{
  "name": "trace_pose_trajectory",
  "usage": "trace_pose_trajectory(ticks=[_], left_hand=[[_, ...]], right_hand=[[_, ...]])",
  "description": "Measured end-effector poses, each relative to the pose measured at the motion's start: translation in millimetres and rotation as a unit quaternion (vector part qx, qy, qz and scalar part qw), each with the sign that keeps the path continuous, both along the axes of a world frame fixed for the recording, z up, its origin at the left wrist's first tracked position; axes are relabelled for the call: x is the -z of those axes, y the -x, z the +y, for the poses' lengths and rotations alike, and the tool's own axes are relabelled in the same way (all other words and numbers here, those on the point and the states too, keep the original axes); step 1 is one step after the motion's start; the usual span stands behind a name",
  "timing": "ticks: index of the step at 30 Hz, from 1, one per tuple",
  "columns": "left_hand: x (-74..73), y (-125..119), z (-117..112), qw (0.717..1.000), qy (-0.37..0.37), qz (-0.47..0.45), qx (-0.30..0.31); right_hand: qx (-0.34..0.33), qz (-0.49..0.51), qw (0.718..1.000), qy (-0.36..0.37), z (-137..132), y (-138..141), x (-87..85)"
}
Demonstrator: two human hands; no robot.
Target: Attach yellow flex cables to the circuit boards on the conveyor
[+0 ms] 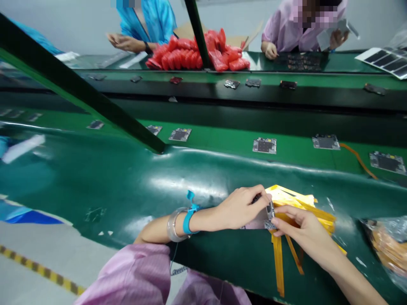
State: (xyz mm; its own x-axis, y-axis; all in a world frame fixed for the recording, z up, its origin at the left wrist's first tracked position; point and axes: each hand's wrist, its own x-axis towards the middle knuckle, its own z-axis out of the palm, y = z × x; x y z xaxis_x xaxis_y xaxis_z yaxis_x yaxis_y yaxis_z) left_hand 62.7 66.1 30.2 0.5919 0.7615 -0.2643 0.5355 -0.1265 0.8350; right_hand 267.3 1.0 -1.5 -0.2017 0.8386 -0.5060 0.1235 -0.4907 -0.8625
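Observation:
My left hand [240, 207] is closed around a small circuit board [265, 216] held just above the green mat [127, 186]. My right hand [302, 235] pinches the board's right edge from the other side, its fingers pressed together. Under both hands lies a heap of yellow tape strips [302, 207], some trailing down over the mat's near edge. A blue wrist strap [190, 216] and a clear bangle sit on my left wrist, above a pink sleeve.
Several circuit boards [264, 145] ride the green conveyor beyond the mat. A dark diagonal bar [79, 91] crosses the left. Two people in blue and pink coats work across the line by a pile of red bags [197, 55]. A clear bag [388, 245] lies at right.

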Motion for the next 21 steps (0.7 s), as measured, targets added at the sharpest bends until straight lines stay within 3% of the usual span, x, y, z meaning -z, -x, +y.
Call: trace_pose_trajectory(ticks=[3, 6, 8, 11, 14, 17, 21], left_hand=[[-3.9, 20, 11, 0.998, -0.028, -0.019, -0.048], [1.6, 59, 33, 0.977, -0.134, -0.001, -0.166], [11.7, 91, 52, 0.949, -0.205, 0.046, -0.234], [31.5, 139, 79, 0.921, -0.246, 0.107, -0.284], [46.1, 175, 105, 0.894, -0.278, 0.166, -0.311], [48.1, 198, 132, 0.865, -0.308, 0.222, -0.329], [35.5, 213, 174, 0.844, -0.315, 0.269, -0.341]], right_hand=[[-0.025, -0.004, 1.000, -0.001, 21, 8, -0.4], [-0.007, 0.008, 1.000, -0.021, 62, 23, -7.7], [0.022, 0.023, 0.998, -0.058, 100, 39, -16.2], [0.048, 0.025, 0.993, -0.108, 164, 61, -24.2], [0.075, -0.026, 0.986, -0.146, 211, 66, -16.8], [0.111, -0.088, 0.976, -0.168, 224, 50, 2.8], [0.096, -0.108, 0.973, -0.179, 190, 16, 22.8]])
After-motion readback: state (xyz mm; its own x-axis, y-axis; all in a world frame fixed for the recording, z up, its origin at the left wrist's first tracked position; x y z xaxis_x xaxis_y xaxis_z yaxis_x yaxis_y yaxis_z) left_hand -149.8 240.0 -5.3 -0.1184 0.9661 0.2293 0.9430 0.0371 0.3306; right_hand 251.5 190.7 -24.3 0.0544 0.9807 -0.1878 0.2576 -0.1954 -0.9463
